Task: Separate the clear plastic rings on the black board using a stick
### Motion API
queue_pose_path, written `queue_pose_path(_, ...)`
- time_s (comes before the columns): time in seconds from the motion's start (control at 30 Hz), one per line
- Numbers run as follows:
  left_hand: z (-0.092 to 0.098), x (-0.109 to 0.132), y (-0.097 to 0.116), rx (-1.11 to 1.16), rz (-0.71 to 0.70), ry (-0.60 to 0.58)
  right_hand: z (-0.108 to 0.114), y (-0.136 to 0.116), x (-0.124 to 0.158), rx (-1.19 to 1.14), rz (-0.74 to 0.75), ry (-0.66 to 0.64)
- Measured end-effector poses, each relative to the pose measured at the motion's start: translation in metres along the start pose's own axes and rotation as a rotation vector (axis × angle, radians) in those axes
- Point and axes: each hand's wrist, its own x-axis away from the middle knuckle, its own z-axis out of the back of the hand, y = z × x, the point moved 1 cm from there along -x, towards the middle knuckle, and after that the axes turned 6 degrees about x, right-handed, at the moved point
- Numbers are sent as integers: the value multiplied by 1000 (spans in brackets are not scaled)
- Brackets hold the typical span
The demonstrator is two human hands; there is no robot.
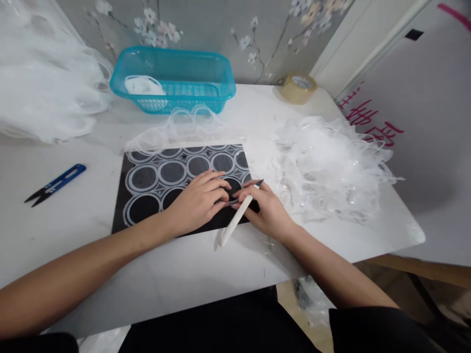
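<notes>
At frame centre, my left hand (200,198) presses flat on the black mat (147,196) of plastic rings. My right hand (267,208) pinches a white knife (237,218) beside it on the desk (73,215).

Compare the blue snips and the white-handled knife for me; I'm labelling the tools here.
The blue snips lie untouched at the table's left; the white-handled knife is gripped in the right hand. The snips have two dark blades, the knife one small dark tip. Both are hand cutting tools.
</notes>
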Motion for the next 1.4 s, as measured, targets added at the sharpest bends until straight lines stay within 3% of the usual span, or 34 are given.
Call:
queue_pose_path(0.33, -1, 2, -7, 69, 77, -41, -2, 3, -1, -70, -35, -47)
queue_pose_path(0.67, -2, -1, 1, -10, -17, -41, -2, 3, 0, -79, -54, -65)
queue_pose_path(1.0, 12, 2, 3, -209, -204, -62, -2, 1, -1, -91, -96, -64)
queue_pose_path(1.4, 4, -11, 1, -122, -134, -51, -2, 5, 0, -133, -104, -69)
